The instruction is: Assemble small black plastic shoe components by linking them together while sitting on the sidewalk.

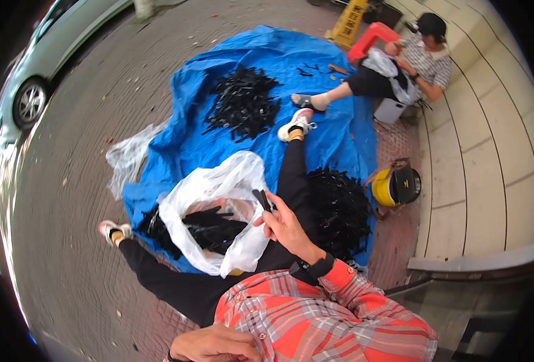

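Note:
My right hand (285, 228) is raised over the right rim of a white plastic bag (252, 175), its fingers pinching a flat black plastic strip (262, 200). The bag stands open between my spread legs, with several similar black strips (218, 232) inside. Low in the picture, my left hand (215, 344) is in front of my checked shirt. Its fingers are curled together, and their tips are hidden, so what they hold, if anything, does not show. Beside my right leg lies a large heap of black strips (339, 211).
A blue tarp (188, 136) lies beneath, bearing another black heap (243, 102) farther off. A person (427, 60) sits at upper right, handling a whitish plastic bag. A yellow-and-black container (396, 186) stands right, near the tiled wall (460, 151). A car (43, 66) is parked at left.

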Demonstrator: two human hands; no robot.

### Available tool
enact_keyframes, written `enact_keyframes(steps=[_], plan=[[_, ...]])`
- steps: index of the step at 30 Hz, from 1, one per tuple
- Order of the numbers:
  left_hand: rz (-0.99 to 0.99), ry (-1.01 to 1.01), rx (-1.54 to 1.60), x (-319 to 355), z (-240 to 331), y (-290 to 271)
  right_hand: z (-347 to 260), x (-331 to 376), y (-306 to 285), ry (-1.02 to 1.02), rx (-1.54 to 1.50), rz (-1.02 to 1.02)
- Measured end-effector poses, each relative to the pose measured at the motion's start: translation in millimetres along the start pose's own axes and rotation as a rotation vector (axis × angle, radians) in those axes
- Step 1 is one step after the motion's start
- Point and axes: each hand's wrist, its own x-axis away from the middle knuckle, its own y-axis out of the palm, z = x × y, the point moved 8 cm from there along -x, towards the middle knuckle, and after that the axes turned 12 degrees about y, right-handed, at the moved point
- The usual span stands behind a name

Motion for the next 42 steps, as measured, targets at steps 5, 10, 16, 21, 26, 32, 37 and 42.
enact_keyframes(steps=[5,10,16,21,26,32,37,42], plan=[[0.002,-0.067,0.073,-12.0,-24.6,-24.6,-0.1,-31.7,-67.8,-0.073,-0.104,0.166],[-0.077,-0.021,0.124,-38.4,-21.1,-26.4,8.4,-67.3,-162.0,-0.116,-0.459,0.287],[-0.100,0.001,0.208,-53.2,-28.2,-43.6,20.0,-101.1,-288.3,-0.142,-0.669,0.436],[-0.042,0.026,0.247,-53.3,-28.4,-47.3,15.9,-102.9,-360.0,-0.164,-0.685,0.574],[0.052,0.049,0.308,-43.8,-31.3,-47.0,13.1,-106.0,-396.7,-0.178,-0.677,0.630],[0.151,0.052,0.404,-29.8,-35.3,-40.9,10.0,-116.9,-416.6,-0.134,-0.726,0.624],[0.165,0.032,0.382,-28.8,-35.3,-45.7,5.2,-116.9,-427.6,-0.151,-0.748,0.662],[0.181,0.026,0.359,-28.0,-36.6,-47.4,-2.3,-114.5,-431.0,-0.225,-0.765,0.677]])
